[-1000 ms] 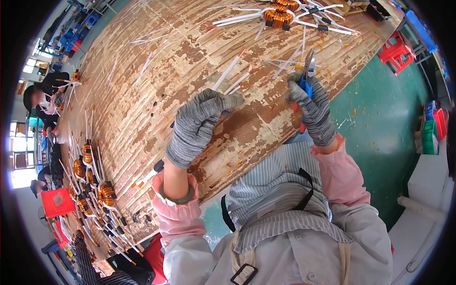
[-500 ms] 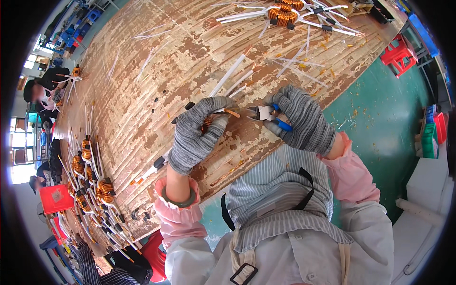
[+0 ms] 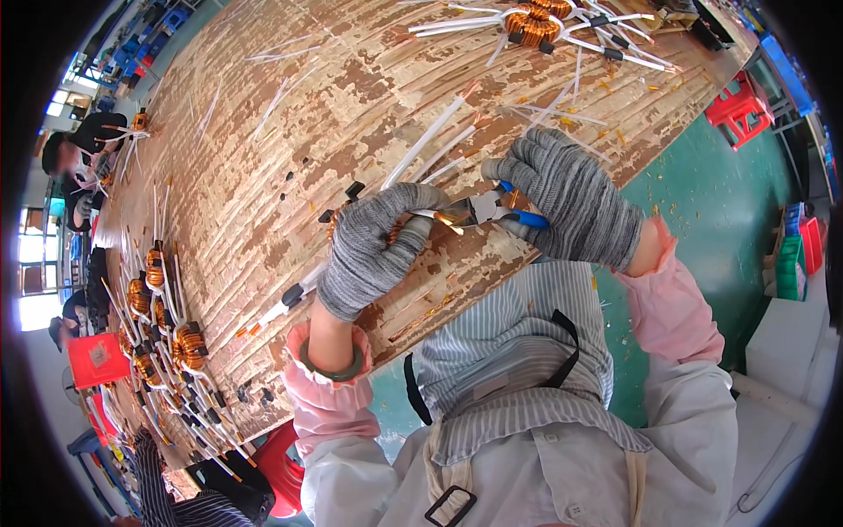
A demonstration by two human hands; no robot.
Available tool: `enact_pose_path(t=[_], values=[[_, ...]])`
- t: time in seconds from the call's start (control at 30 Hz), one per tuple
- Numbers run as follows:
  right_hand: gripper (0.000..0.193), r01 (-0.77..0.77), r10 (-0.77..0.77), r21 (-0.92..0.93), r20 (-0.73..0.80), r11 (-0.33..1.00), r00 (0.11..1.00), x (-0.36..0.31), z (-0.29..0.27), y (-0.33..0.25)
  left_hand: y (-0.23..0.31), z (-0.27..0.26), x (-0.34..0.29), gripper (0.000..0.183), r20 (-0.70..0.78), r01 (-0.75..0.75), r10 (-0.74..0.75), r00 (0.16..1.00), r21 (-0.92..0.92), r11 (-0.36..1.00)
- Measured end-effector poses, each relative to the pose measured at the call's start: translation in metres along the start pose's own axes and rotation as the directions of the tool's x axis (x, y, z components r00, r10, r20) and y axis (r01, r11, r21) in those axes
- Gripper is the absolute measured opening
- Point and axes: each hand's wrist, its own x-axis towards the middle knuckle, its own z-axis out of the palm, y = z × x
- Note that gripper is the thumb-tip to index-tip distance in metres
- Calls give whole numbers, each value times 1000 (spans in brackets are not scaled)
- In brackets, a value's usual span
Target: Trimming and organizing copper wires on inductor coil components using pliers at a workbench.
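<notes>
- Copper coil (image 3: pixel 399 230), with stiff white-sleeved leads, sits over the desk (image 3: pixel 263 176) edge in the left hand (image 3: pixel 373 255), fingers closed round it.
- Judged light, springy; grip the winding, not the leads.
- Right hand (image 3: pixel 571 198) fingers clasp blue-handled pliers (image 3: pixel 492 211) at a lead.
- Farther off lies another coil (image 3: pixel 531 26).

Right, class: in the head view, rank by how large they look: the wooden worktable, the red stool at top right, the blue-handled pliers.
1. The wooden worktable, by far the largest.
2. The red stool.
3. The blue-handled pliers, though the right hand hides part, and they sit nearer the camera, so ranks 2 and 3 are unsure.
</notes>
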Motion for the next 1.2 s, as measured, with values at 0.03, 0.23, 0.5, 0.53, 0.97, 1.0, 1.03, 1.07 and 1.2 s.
enact_pose_path(t=[0.03,0.23,0.5,0.53,0.97,1.0,1.03,1.07,1.2], values=[[52,9,-9,-10,14,1000,1000,2,-1,0,-1,1,0,23,13,23,-23,1000,-1,1000],[46,72,-60,-125,96,989,994,15,1,1,1,3,0,21,-6,-80,80,997,20,997],[28,91,-95,-269,-1,959,995,21,1,-1,3,0,1,22,19,-33,32,999,38,999],[26,85,-94,-270,-19,959,995,21,1,-2,3,-1,0,23,19,-32,31,999,46,998],[21,-231,770,944,-37,236,636,-17,38,19,14,9,4,20,-119,-103,138,983,258,960],[21,-200,776,964,-9,173,630,-20,44,23,17,10,4,20,-120,-145,213,970,419,896],[20,-168,777,980,21,110,629,-20,45,24,20,10,4,21,-114,-175,288,951,569,804],[20,-127,787,989,18,76,616,-19,45,21,27,11,6,19,-111,-213,382,918,673,708],[19,-154,788,986,48,60,614,-18,38,21,41,5,16,12,-135,-149,479,867,848,509]])
